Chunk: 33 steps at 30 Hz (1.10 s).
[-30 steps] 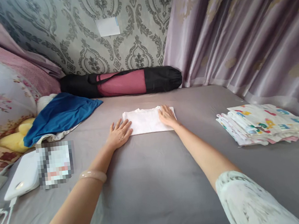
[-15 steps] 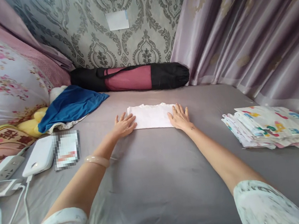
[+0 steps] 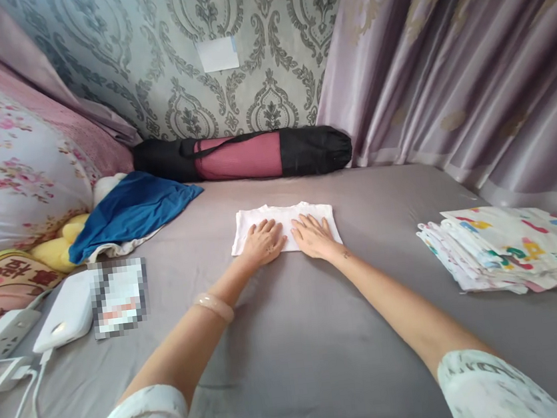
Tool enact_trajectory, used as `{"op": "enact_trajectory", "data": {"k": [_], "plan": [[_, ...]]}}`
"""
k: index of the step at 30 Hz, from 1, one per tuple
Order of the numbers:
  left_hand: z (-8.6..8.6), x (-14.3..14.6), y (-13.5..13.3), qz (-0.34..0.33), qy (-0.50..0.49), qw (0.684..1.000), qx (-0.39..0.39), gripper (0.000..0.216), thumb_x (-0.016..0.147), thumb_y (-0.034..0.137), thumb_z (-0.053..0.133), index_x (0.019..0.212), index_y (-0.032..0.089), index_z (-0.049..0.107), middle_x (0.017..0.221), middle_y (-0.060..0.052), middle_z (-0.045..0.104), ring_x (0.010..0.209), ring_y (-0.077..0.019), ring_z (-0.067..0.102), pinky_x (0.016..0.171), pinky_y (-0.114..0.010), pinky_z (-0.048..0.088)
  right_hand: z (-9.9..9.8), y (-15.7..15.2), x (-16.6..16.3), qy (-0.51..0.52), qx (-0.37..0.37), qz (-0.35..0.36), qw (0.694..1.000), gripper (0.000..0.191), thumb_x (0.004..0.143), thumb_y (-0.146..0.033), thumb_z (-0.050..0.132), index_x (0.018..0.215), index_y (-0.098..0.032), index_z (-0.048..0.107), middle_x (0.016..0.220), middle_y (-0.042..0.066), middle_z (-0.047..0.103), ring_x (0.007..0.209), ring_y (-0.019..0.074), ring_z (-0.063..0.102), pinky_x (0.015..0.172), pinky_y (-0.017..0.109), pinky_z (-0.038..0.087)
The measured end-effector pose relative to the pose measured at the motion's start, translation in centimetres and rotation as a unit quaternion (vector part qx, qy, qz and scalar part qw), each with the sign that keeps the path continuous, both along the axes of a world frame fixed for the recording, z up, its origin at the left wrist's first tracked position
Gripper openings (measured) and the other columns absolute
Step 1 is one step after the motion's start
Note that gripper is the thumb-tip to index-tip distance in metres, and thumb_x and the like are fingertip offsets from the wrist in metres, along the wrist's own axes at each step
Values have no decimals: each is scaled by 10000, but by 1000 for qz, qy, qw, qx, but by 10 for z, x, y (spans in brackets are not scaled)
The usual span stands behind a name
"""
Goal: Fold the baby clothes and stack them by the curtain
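A folded white cloth garment (image 3: 285, 216) lies flat on the grey bed sheet (image 3: 293, 341), its long side running left to right. My left hand (image 3: 263, 243) rests palm down on its left half, fingers spread. On the right half lies my right hand (image 3: 314, 235), also flat with fingers apart. A gap of bare white cloth shows between the two hands. A pale bangle (image 3: 214, 307) circles my left wrist.
To the right sits a stack of folded printed cloths (image 3: 519, 248). A black and pink rolled bag (image 3: 240, 157) lies along the wall. On the left are a blue cloth (image 3: 132, 209), a white power bank (image 3: 67, 310), a power strip (image 3: 4, 337) with cables and a blurred packet (image 3: 120, 297).
Both hands have moved inward from the ends of the white garment onto its middle, the left hand travelling farther right. The view has tilted up slightly.
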<state>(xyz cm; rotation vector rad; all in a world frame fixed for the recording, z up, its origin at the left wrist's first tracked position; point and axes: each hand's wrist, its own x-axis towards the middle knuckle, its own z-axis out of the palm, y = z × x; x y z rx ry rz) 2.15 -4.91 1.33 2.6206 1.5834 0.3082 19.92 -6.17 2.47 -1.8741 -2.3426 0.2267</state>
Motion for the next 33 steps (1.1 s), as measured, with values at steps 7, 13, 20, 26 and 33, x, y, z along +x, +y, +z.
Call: {"op": "enact_trajectory", "data": {"k": [7,13,20,26,33], "plan": [[-3,14,33,18,9,1000,-18,482,978,332,257,1420,186,381,1516,-89,348,1421,-285,232,1135,-524,168,-4,31,-2,-3,31,43,999,546,975,-332,222,1470,-126,327,1549,71,276,1433,218,172,1161,437,63],[0,15,36,5,12,1000,-4,454,962,343,301,1386,228,417,1464,-71,428,1357,-242,348,1097,-453,271,-12,37,-1,16,20,52,998,556,967,-346,248,1468,-119,327,1540,86,296,1425,241,194,1151,452,100],[-10,-1,49,152,26,988,13,577,981,415,170,1412,94,380,1476,-168,387,1388,-290,296,1137,-495,168,-14,40,14,23,31,-44,998,623,979,-395,172,1481,-35,251,1560,153,206,1442,249,130,1154,450,71],[-12,-11,51,166,36,985,-27,633,974,447,125,1431,77,358,1516,-158,321,1423,-289,225,1156,-497,134,-16,41,22,9,12,-65,998,655,978,-436,146,1489,-36,232,1568,154,167,1445,254,118,1156,454,66],[-9,-23,48,164,24,985,-49,618,972,457,111,1434,119,345,1532,-140,296,1433,-289,193,1139,-539,152,-20,38,34,-1,13,-80,997,631,979,-426,171,1475,-51,275,1559,153,211,1442,255,132,1153,483,68]]}}
